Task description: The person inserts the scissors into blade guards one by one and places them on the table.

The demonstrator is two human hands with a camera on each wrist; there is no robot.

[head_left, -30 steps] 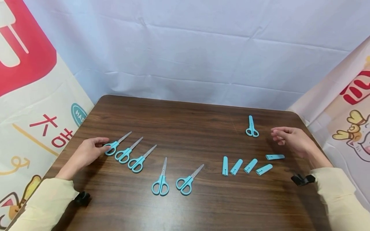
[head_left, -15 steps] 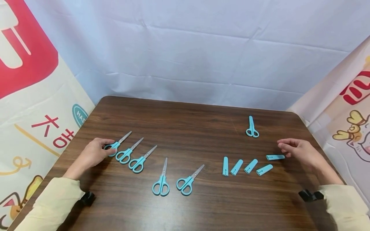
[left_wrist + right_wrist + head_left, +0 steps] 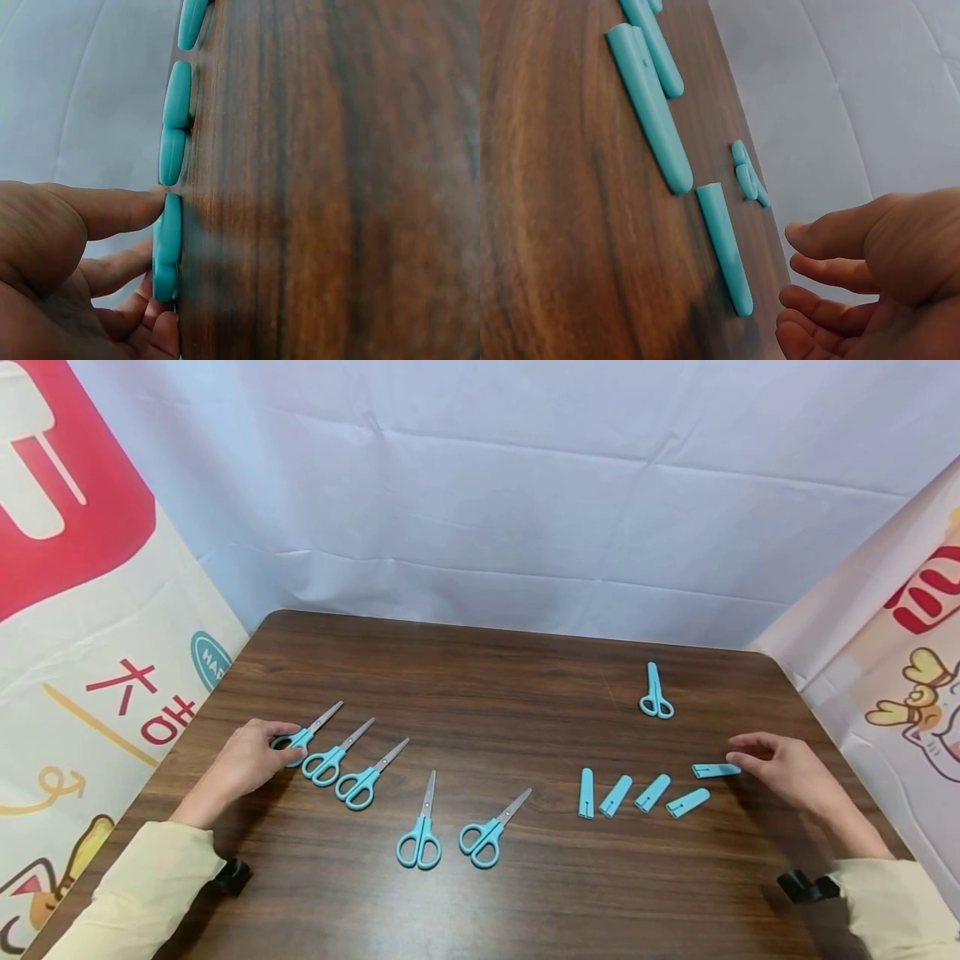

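My left hand (image 3: pixel 247 764) is at the leftmost pair of scissors (image 3: pixel 322 718), its thumb and index finger on either side of the turquoise handle loops. In the left wrist view the thumb lies at one end of that handle (image 3: pixel 169 240), with the other fingers around the far end. The scissors lie on the table, bare blade pointing away to the right. My right hand (image 3: pixel 783 772) hovers beside a turquoise blade cap (image 3: pixel 712 770), fingers loosely bent and holding nothing. The right wrist view shows a gap between the fingertips and that cap (image 3: pixel 726 251).
Several more uncapped scissors, such as the middle pair (image 3: pixel 420 839), lie in a row to the right of the left hand. Several loose caps, including an upright one (image 3: pixel 587 793), lie on the right. Capped scissors (image 3: pixel 656 692) lie farther back on the brown table (image 3: pixel 480 685).
My left hand has slid slightly right, farther over the scissors' handle loops. My right hand has come nearer me, from beside the capped scissors to the end of the rightmost cap.
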